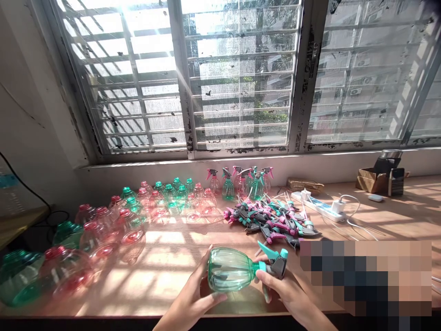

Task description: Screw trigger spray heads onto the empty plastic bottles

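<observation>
A green see-through spray bottle (pixel 230 270) lies on its side in the air between my hands, just over the table's front edge. My left hand (pixel 197 294) cups its rounded base, fingers behind and thumb below. At the neck, my right hand (pixel 284 289) grips the collar of the teal and grey spray head (pixel 274 258), which sits on the bottle's mouth. Whether the collar is fully screwed on cannot be seen. Beyond my right hand lies a heap of loose pink, teal and grey spray heads (pixel 272 223).
Several open pink bottles (pixel 131 234) and green bottles (pixel 69 235) stand at the left. Bottles with spray heads (pixel 228 186) stand by the wall. A power strip (pixel 320 207), a cardboard box (pixel 370 180) and a phone (pixel 396 181) are at the right. Blurred blocks cover the right front.
</observation>
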{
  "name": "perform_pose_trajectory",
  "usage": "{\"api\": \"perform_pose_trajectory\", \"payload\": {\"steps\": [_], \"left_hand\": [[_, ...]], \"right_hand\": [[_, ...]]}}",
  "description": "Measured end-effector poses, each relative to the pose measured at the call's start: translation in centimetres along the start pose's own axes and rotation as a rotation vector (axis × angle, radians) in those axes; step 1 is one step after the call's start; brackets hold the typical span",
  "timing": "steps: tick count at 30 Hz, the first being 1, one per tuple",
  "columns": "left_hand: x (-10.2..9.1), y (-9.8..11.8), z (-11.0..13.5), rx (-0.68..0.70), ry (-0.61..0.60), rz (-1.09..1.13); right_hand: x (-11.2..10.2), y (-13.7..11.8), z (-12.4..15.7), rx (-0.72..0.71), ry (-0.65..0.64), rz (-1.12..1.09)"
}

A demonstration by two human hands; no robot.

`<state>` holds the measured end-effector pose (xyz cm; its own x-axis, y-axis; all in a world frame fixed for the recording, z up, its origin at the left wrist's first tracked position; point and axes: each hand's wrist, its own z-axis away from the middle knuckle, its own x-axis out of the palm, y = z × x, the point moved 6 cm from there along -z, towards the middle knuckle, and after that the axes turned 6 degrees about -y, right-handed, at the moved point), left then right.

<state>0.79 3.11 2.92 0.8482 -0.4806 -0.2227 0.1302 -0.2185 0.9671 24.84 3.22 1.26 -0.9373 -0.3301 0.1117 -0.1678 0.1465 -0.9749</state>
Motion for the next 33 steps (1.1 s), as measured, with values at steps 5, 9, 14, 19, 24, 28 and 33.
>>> {"api": "perform_pose_trajectory", "payload": {"steps": [5, 9, 14, 19, 24, 28, 33], "left_hand": [[0.2, 0.0, 0.1, 0.053, -0.018, 0.008], [0.0, -0.4, 0.1, -0.007, 0.012, -0.056], [-0.3, -0.4, 0.3, -0.062, 0.060, -0.115], [-0.1, 0.1, 0.3, 0.003, 0.039, -0.053], [0.5, -0.8, 0.0, 0.054, -0.023, 0.082], [0.7, -0.8, 0.1, 0.052, -0.023, 0.092], [0.5, -0.7, 0.1, -0.016, -0.019, 0.091]], "right_hand": [[0.2, -0.1, 0.1, 0.005, 0.001, -0.017], [0.2, -0.1, 0.0, -0.001, 0.001, -0.008], [0.2, -0.1, 0.0, -0.010, -0.009, 0.005], [0.0, 0.1, 0.1, 0.008, 0.008, 0.018], [0.1, -0.1, 0.2, 0.002, 0.006, 0.013], [0.0, 0.0, 0.2, 0.003, 0.012, -0.005], [-0.1, 0.2, 0.2, -0.001, 0.008, 0.022]]}}
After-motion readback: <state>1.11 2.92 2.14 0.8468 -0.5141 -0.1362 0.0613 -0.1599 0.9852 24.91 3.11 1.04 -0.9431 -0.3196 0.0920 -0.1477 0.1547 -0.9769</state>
